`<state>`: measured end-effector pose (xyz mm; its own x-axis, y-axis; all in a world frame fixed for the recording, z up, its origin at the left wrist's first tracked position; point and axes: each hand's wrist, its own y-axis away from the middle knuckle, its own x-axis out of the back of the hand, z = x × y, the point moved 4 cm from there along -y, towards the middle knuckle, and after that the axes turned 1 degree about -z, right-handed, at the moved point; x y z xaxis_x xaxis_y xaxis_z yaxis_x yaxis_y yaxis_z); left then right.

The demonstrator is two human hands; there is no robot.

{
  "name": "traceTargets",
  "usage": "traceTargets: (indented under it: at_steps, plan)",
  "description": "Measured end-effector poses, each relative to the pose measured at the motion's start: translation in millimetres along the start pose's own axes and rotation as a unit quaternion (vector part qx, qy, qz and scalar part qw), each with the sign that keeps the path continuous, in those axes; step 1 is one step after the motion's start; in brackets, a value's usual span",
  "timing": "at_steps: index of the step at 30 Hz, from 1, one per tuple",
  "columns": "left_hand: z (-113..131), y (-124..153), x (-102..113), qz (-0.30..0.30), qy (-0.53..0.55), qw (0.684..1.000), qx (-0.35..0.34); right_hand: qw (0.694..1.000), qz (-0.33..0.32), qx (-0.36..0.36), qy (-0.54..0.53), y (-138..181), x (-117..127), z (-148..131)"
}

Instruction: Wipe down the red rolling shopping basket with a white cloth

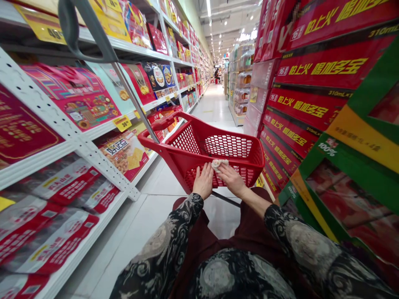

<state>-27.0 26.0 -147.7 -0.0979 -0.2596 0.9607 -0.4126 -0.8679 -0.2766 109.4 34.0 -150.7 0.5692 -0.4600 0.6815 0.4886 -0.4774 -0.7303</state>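
Observation:
A red plastic shopping basket (187,143) on wheels stands in the aisle right in front of me. My left hand (203,181) lies flat on its near rim, fingers stretched out. My right hand (230,177) presses a small crumpled whitish cloth (218,164) against the same rim, fingers curled over it. The basket's long grey pull handle (87,29) rises up to the upper left. I see nothing inside the basket. Both my sleeves are dark with a pale swirl pattern.
White shelves (75,143) of boxed goods with yellow price tags (122,123) line the left. Stacked red drink cartons (299,108) and green-edged boxes (349,182) wall the right. A pale tiled aisle (215,108) runs ahead; a person is far down it.

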Motion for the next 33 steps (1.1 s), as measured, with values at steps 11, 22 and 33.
traceTargets:
  at_steps: [11, 22, 33]
  plan:
    - [13.0, -5.8, -2.1, -0.008, -0.058, 0.998, -0.038, 0.999, 0.031, -0.001, 0.035, 43.4, 12.9, 7.9]
    - [39.2, -16.6, 5.3, -0.008, -0.041, 0.998, -0.044, 0.994, 0.040, -0.085, 0.062, 72.2, 33.8, 54.0]
    - [15.6, -12.0, -4.0, -0.003, -0.035, 0.999, 0.006, 0.995, 0.061, -0.039, 0.066, 14.2, 28.8, 17.4]
